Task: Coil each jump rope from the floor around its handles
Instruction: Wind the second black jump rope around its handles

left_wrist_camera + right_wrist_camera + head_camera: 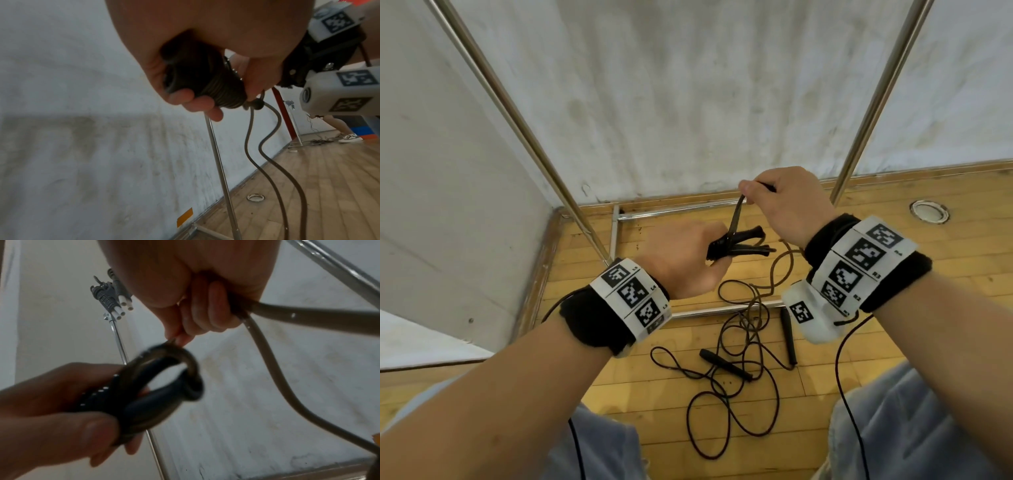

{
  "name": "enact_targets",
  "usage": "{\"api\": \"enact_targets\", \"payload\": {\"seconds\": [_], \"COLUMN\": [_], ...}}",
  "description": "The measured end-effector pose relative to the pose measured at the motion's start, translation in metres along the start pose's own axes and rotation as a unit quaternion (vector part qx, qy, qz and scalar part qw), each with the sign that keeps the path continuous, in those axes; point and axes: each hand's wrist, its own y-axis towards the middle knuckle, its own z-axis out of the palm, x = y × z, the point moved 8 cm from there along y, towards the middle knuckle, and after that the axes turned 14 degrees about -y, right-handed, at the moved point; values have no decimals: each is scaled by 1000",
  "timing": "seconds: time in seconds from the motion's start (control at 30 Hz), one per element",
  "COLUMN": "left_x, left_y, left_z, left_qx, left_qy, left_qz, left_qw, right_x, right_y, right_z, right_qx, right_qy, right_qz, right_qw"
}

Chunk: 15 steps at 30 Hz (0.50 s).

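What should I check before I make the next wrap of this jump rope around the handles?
1. Left hand grips the paired handles: ok.
2. Right hand pinches the rope above them: ok.
3. Earlier turns sit tight on the handles: ok.
4. Slack hangs free below the hands: ok.
5. Slack clear of the second rope on the floor: cannot tell, the cords overlap.
6. Length left to wind: cannot tell.
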Motion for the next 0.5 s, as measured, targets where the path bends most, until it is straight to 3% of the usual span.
{"api": "enact_targets", "payload": {"seconds": [0.2,0.27,0.4,0.5], "left_x": [-17,-22,-3,11], "left_y": [-7,-9,-7,-5], "left_z": [-17,-24,-50,-62], "left_qx": [-38,-53,-139,-203], "left_qy": [-66,-103,-226,-282], "left_qz": [48,46,-30,-75], "left_qw": [996,992,964,935], "right_x": [-15,-15,-8,7], "right_y": [2,1,-5,-12], "right_z": [15,20,34,48], "right_qx": [92,116,143,147], "right_qy": [66,134,324,329], "right_qz": [26,28,27,22], "right_qw": [993,984,935,932]}}
